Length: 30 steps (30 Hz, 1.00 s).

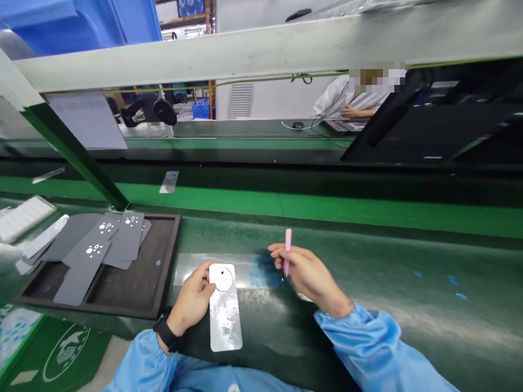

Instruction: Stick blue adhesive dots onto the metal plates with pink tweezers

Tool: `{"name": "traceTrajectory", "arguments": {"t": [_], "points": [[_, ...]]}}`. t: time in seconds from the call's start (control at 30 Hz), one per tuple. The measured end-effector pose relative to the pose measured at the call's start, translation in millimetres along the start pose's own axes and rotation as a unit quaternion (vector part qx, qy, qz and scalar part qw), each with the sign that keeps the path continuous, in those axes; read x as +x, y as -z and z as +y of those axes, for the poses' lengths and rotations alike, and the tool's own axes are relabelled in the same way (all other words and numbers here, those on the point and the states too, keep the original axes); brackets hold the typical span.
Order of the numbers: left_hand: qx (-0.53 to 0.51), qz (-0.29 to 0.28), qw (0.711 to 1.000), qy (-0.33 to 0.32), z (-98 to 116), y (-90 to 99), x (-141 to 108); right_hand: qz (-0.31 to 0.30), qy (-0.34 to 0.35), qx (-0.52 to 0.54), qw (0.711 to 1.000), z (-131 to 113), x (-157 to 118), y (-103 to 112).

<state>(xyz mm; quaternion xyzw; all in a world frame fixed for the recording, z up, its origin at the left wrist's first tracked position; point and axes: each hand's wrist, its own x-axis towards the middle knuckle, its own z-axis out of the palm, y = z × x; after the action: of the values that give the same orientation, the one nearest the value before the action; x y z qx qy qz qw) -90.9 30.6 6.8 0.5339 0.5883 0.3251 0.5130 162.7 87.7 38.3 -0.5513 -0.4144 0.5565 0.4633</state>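
Observation:
Near the front edge of the green bench, my left hand (193, 296) grips a phone back panel (226, 321) by its upper left side. The panel is shiny and pale, with a round camera area at the top. Fingers closed, my right hand (308, 272) holds a pink pen-like tool (288, 247) nearly upright, its lower tip pointing down. Just left of that tip, a clear sheet (241, 264) lies on the bench, carrying rows of small blue dots (263, 272). The tip's contact with the sheet cannot be made out.
To the left, a dark tray (134, 291) holds several grey panels (96, 250) overlapping each other. A slanted green post (73, 147) rises behind it. Loose blue bits (452, 280) lie on the right. Another panel (169, 182) lies farther back. A person (351, 103) sits beyond the bench.

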Motion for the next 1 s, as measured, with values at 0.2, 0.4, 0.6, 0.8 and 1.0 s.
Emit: {"name": "traceTrajectory", "arguments": {"t": [0.2, 0.4, 0.6, 0.8, 1.0], "points": [[0.176, -0.001, 0.983, -0.057, 5, 5.8, 8, -0.013, -0.034, -0.051, 0.998, 1, 2, 18], [0.312, 0.015, 0.938, -0.15, 10, -7.6, 11, -0.116, -0.065, -0.122, 0.984, 17, 10, -4], [0.375, -0.046, 0.908, -0.182, 12, -10.8, 16, -0.115, -0.09, -0.159, 0.976, 25, 15, -13], [0.376, -0.036, 0.905, -0.197, 3, -12.5, 17, -0.114, -0.077, -0.182, 0.974, 24, 14, -13], [0.363, -0.025, 0.909, -0.205, 2, -14.2, 16, -0.107, -0.082, -0.191, 0.972, 22, 13, -14]]}}
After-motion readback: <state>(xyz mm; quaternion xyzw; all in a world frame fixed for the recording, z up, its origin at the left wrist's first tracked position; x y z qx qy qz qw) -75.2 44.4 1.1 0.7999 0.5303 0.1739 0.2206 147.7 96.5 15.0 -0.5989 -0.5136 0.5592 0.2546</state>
